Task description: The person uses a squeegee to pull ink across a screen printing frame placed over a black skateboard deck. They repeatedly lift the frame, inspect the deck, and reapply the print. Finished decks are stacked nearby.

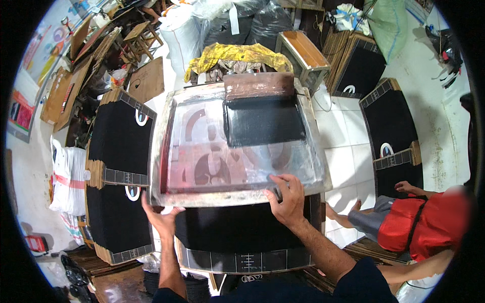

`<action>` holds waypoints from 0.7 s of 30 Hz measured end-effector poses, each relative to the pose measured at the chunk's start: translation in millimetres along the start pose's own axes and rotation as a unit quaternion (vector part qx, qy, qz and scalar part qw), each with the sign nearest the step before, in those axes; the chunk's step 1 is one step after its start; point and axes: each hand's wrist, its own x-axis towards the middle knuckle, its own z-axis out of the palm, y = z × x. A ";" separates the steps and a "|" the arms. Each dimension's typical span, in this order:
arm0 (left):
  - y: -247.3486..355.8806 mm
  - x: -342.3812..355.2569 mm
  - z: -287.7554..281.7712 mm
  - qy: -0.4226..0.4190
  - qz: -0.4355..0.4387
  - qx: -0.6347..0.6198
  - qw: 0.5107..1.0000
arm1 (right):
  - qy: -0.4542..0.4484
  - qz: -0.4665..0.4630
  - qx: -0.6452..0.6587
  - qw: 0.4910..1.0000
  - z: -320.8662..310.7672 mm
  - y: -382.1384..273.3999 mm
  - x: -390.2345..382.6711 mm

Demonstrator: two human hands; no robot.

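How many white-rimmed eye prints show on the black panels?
4: the upper-left print, the lower-left print beneath it, the right print, and the top-right print at its panel's lower edge. The frame may hide others.

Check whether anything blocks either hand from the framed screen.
Nothing visible does: the left hand is at the near left corner of the framed screen, the right hand at its near edge. The brown block sits at the far side.
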 end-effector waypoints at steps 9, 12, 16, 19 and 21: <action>-43.1 87.7 -89.3 0.055 0.065 -0.094 0.992 | 0.238 -0.048 -0.116 0.963 -98.7 -85.4 179.2; -204.7 -15.5 -123.1 0.003 -0.092 0.093 0.991 | 0.175 0.053 -0.136 0.974 -124.8 -111.2 223.8; -338.4 -265.9 -141.1 -0.335 -0.309 0.295 0.840 | 0.132 0.103 -0.179 0.970 -143.6 -113.4 270.6; -339.0 -392.0 -124.7 -0.121 -0.401 0.115 0.901 | 0.115 0.094 -0.171 0.974 -150.4 -105.4 292.5; -324.1 -416.4 -110.6 -0.047 -0.381 0.099 0.918 | 0.122 0.083 -0.177 0.973 -153.0 -102.4 302.6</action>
